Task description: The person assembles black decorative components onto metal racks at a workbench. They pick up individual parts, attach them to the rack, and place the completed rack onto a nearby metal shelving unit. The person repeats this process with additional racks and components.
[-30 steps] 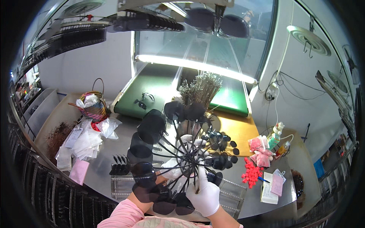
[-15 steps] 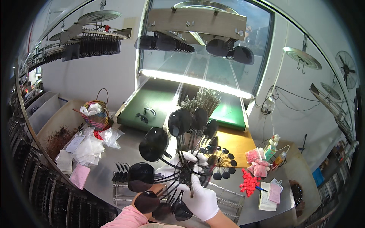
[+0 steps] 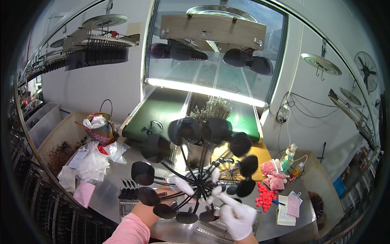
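My left hand (image 3: 180,184), white-gloved, is closed behind the hub of a spoked rack of dark lenses (image 3: 200,184). Its fingers show in part between the black spokes. The rounded lenses (image 3: 143,173) stand out in a ring at the spoke ends, tilted towards me. On the near right of the hub is my right hand (image 3: 237,218), also white-gloved, with its index finger stretched towards the spokes and the others partly bent. Nothing shows held in it. Behind the ring, a smaller spoked rack of dark discs (image 3: 231,171) is partly hidden.
Red pieces (image 3: 266,197), pink bags (image 3: 273,174), bottles (image 3: 288,156) and a notepad (image 3: 287,211) lie right. Plastic bags (image 3: 92,164), papers (image 3: 84,193) and a woven basket (image 3: 99,129) sit left. A green conveyor (image 3: 156,110) runs under a lamp; lens racks (image 3: 213,32) hang above.
The rack has turned more face-on, its lenses spread into a fuller ring. My right hand has come off the hub, moving right. My left hand stays behind the rack.
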Available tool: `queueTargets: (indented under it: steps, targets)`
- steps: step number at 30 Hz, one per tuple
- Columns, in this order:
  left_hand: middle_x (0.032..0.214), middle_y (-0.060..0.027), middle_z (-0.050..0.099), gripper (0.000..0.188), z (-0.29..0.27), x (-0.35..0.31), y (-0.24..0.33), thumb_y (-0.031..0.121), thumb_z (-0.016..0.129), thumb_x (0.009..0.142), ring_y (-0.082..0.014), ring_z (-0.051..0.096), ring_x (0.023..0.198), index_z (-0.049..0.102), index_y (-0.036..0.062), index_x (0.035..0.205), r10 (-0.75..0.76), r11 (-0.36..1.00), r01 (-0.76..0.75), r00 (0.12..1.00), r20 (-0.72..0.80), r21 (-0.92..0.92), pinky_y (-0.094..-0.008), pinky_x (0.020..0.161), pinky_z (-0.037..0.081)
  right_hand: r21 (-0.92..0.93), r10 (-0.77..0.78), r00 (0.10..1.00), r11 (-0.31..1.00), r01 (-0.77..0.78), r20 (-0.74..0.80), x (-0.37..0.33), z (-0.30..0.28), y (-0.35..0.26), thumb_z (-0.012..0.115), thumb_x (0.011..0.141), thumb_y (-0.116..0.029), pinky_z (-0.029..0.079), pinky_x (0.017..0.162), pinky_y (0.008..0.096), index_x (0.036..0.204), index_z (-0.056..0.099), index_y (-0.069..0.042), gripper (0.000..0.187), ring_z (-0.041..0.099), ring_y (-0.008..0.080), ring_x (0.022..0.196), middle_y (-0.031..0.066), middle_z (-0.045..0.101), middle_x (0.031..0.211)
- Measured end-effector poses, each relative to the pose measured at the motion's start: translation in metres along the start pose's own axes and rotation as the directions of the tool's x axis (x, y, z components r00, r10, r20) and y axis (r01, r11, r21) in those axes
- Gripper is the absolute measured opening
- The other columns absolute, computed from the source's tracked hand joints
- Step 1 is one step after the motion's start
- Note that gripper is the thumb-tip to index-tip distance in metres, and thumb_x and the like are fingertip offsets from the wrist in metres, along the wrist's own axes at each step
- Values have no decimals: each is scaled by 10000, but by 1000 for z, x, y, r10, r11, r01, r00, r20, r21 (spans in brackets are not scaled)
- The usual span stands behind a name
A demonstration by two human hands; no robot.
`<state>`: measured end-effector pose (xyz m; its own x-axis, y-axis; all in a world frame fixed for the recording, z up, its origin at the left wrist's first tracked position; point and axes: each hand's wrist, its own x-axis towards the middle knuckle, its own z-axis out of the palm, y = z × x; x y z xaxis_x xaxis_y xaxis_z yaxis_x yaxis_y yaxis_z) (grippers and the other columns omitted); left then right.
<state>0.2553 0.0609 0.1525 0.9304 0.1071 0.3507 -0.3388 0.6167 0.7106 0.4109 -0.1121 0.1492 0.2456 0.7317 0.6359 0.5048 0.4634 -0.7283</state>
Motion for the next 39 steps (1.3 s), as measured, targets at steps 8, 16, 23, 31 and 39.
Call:
queueTargets:
  steps: [8,16,23,31,39]
  targets:
    - [1107,-175,610,722,18,26,9,141,751,527,-283,667,950,484,47,1191,-242,970,242,970,-22,6,-307,779,537,55,138,921,990,-127,-364,-16,-40,28,568,1014,-157,435,452,222,1151,689,68,290,568,107,469,91,658,608]
    - [1106,-154,617,689,24,34,15,85,723,603,-250,676,969,482,19,1246,-252,965,251,968,-1,-74,-306,719,591,55,178,895,984,-170,-409,-17,-48,39,506,1036,-133,434,460,213,1196,670,41,287,588,102,516,67,655,651]
    - [1109,-172,664,649,4,51,25,37,715,793,-304,728,923,478,57,1397,-250,961,258,964,-91,99,-332,747,615,142,321,888,946,-290,-328,-14,-52,35,564,969,-53,515,541,250,1149,692,53,245,635,135,563,84,679,684]
    - [1044,-113,552,250,12,28,53,260,682,839,-300,599,878,673,366,1065,118,-877,16,976,182,480,-369,648,525,462,622,-125,-688,-560,773,-12,-20,123,568,1006,-204,559,785,303,1203,644,31,316,680,166,827,119,720,933]
    - [1081,-81,601,97,-16,13,-17,287,655,797,-291,600,970,571,240,783,-379,-742,-601,742,553,298,-324,626,458,207,454,587,646,-735,670,-57,57,110,652,935,-197,551,741,293,1181,628,13,325,669,147,785,94,701,890]
